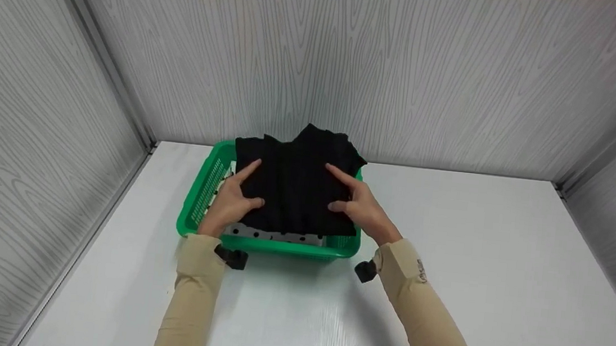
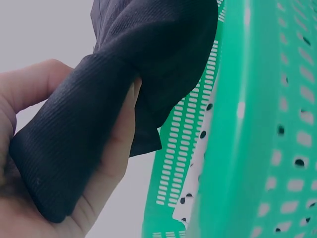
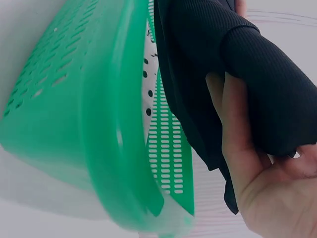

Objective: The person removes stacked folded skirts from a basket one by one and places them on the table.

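Observation:
A black folded cloth (image 1: 301,189), perhaps a garment, is held up over a green plastic basket (image 1: 278,246). My left hand (image 1: 229,202) grips its left side, and the left wrist view shows thumb and fingers around the ribbed-looking fabric (image 2: 74,134). On the other side my right hand (image 1: 361,206) grips the cloth, its fingers beneath the folded edge in the right wrist view. Inside the basket lies a white cloth with black dots (image 1: 274,235), mostly hidden by the black one.
The basket stands on a white table (image 1: 475,257) close to the back wall (image 1: 308,54). Grey wood-grain panels (image 1: 37,113) rise on both sides. Sleeved forearms reach in from the front, each with a small black device (image 1: 232,257) at the wrist.

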The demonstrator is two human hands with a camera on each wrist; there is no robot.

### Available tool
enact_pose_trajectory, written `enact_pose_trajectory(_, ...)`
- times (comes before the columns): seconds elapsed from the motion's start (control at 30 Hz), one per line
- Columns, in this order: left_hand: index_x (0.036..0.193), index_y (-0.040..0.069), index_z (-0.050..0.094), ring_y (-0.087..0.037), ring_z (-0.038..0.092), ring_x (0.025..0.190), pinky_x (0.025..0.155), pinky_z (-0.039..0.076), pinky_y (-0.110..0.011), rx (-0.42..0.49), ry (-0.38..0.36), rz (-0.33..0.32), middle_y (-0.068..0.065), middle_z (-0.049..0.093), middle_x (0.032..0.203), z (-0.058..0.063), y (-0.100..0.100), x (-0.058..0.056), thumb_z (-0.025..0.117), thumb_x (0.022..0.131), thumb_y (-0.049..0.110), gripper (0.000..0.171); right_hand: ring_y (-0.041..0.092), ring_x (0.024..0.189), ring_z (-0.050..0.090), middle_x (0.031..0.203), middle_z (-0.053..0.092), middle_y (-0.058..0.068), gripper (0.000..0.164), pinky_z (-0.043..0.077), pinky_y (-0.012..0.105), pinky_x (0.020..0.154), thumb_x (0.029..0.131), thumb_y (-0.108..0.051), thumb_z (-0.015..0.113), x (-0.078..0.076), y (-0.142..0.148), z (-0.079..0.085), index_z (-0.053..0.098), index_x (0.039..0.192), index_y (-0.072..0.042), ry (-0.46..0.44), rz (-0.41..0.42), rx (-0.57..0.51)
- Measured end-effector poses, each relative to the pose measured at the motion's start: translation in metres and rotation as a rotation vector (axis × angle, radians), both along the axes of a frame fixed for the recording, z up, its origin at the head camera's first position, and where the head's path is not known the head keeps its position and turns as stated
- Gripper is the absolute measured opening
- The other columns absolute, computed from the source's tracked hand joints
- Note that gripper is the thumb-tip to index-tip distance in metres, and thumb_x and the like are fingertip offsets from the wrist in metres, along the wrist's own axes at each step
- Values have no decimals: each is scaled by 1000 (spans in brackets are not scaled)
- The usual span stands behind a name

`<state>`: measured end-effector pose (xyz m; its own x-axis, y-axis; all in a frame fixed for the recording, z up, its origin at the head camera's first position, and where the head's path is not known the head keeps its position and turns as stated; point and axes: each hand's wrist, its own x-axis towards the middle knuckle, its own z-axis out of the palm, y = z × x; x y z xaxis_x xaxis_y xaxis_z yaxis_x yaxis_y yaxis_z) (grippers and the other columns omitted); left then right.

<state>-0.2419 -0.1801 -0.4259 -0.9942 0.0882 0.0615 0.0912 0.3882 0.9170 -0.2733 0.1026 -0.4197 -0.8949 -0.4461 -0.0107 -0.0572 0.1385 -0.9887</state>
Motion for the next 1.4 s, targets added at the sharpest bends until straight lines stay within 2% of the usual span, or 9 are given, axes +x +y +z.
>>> enact_pose_trajectory(0.27, 161, 14, 31, -28, 19, 151, 114, 30, -49, 48, 49, -29, -10, 25, 165, 2, 17, -3, 64, 88, -7, 83, 27, 144, 33, 163, 28, 13, 84, 32, 44, 116, 84, 17, 59, -2, 18, 1, 38, 159, -14, 42, -6, -23)
enact_pose_trajectory(0.43, 161, 14, 32, -27, 18, 152, 115, 31, -49, 95, 76, -49, -7, 25, 165, 2, 27, -5, 65, 89, -7, 82, 30, 139, 38, 161, 31, 16, 83, 33, 46, 115, 84, 18, 57, -2, 29, -1, 39, 158, -14, 58, -53, -44)
enact_pose_trajectory(0.63, 159, 13, 35, -25, 18, 152, 118, 26, -47, 148, 95, -50, -6, 28, 165, -1, 40, -8, 65, 86, -9, 82, 30, 141, 37, 162, 30, 15, 82, 32, 46, 116, 84, 18, 56, 0, 41, -4, 40, 158, -15, 50, -88, -56)
enact_pose_trajectory(0.87, 160, 11, 33, -25, 19, 152, 118, 26, -46, 150, 119, -76, -8, 28, 164, -4, 58, -13, 65, 85, -10, 84, 28, 145, 30, 164, 26, 15, 83, 27, 47, 118, 82, 20, 56, 3, 58, -6, 40, 157, -11, 94, -121, -53)
enact_pose_trajectory(1.17, 162, 14, 28, -25, 16, 152, 119, 25, -47, 168, 109, -73, -6, 24, 166, -3, 75, -15, 65, 84, -9, 89, 26, 145, 29, 164, 27, 12, 83, 27, 45, 118, 83, 20, 57, 5, 75, -7, 39, 157, -11, 106, -136, -62)
enact_pose_trajectory(1.4, 162, 12, 27, -25, 17, 152, 118, 25, -46, 174, 141, -91, -9, 23, 166, -2, 96, -20, 65, 83, -11, 91, 26, 146, 28, 164, 27, 12, 81, 27, 43, 117, 83, 20, 57, 5, 95, -5, 38, 157, -8, 130, -162, -41)
